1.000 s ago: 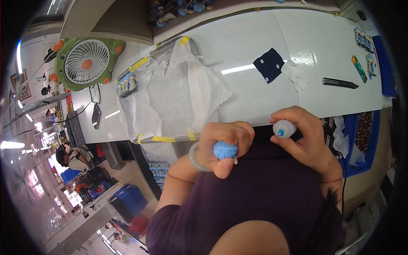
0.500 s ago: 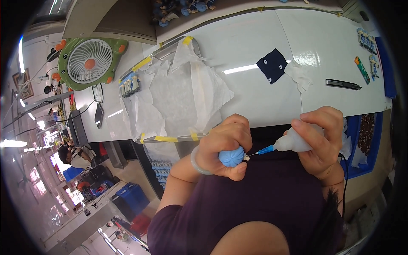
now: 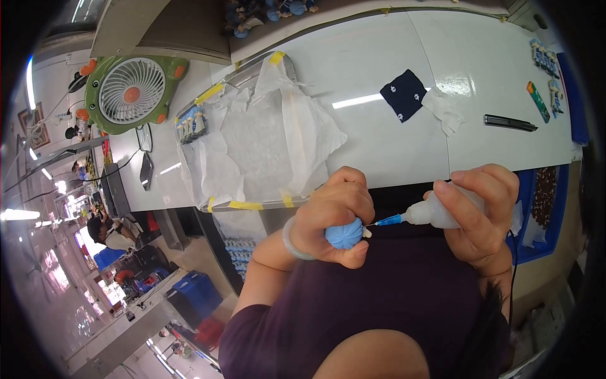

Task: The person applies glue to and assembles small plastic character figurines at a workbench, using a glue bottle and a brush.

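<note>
Far off past the left hand, up and to its left, the green fan (image 3: pixel 131 91) stands, with a dark phone (image 3: pixel 146 172) lying nearer. Now some small blue-and-cream figures (image 3: pixel 191 126), and below them to their right white paper (image 3: pixel 255 155) spreads out just beyond the left hand's knuckles.

Here's the left hand (image 3: pixel 336 213), curled tight around a ribbed blue ball (image 3: pixel 344 235), a small pale bit (image 3: pixel 367 233) poking out on its right side. And here's the change! A second ago the bottle pointed up, well apart; now its thin needle (image 3: pixel 379 223) reaches across to the ball's edge. That, I'd judge, puts needle and ball in working position. Touching? Can't tell.

Against half a second ago, the left hand has barely budged, while the blue nozzle (image 3: pixel 389 220) sits a shade nearer to it. Beyond the gap between the hands lies a navy cloth (image 3: pixel 402 96). Next, the whitish bottle (image 3: pixel 434 213), gripped in the right hand (image 3: pixel 481 216), fingers wrapped round its body. Up beyond that hand, a crumpled white tissue (image 3: pixel 444 111) and a black cutter-like tool (image 3: pixel 510 122); beside its wrist, lower right, a blue bin (image 3: pixel 529 252).
</note>
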`<state>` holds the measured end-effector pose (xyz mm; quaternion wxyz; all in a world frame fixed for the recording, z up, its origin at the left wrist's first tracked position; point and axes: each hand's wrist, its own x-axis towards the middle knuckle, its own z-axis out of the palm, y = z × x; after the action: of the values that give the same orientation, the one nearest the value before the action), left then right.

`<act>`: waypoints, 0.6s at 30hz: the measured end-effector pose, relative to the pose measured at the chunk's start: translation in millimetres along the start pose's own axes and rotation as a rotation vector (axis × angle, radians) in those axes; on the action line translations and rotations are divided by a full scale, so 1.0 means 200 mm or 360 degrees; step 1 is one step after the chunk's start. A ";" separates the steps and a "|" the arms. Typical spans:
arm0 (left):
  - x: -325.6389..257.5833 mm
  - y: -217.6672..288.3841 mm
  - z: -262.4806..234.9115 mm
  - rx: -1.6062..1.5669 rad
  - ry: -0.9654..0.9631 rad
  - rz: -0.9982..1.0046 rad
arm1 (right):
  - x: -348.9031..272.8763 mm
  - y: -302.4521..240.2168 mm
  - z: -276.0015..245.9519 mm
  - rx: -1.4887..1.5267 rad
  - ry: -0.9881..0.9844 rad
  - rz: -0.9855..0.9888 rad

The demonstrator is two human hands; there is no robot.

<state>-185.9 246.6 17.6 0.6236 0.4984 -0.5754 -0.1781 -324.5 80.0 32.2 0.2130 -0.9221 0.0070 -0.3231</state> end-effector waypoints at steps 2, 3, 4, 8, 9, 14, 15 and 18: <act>0.00 0.00 0.00 0.0002 0.0001 0.0001 | 0.00 0.00 0.00 -0.0005 -0.0005 -0.0004; 0.00 0.00 0.00 0.0005 0.0003 0.0002 | 0.00 0.00 0.00 -0.0010 -0.0010 -0.0008; 0.00 0.00 0.00 0.0004 0.0002 0.0002 | 0.00 0.00 0.00 -0.0012 -0.0010 -0.0007; 0.00 0.00 0.00 -0.0009 -0.0010 0.0001 | 0.01 -0.01 -0.01 -0.0050 -0.0009 0.0000; 0.00 -0.01 0.00 -0.0007 -0.0003 0.0004 | 0.01 -0.02 -0.02 -0.0060 -0.0018 0.0009; 0.00 -0.01 0.00 0.0004 -0.0006 0.0006 | 0.01 -0.02 -0.03 -0.0109 -0.0037 -0.0016; 0.00 -0.01 0.00 0.0005 -0.0002 0.0011 | 0.02 -0.02 -0.04 -0.0121 -0.0039 -0.0023; -0.01 -0.01 0.00 0.0003 -0.0006 0.0012 | 0.02 -0.03 -0.05 -0.0133 -0.0082 -0.0030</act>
<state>-185.2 246.8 15.1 0.6226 0.4965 -0.5787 -0.1760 -328.5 79.8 44.1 0.1713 -0.9382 0.0063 -0.3008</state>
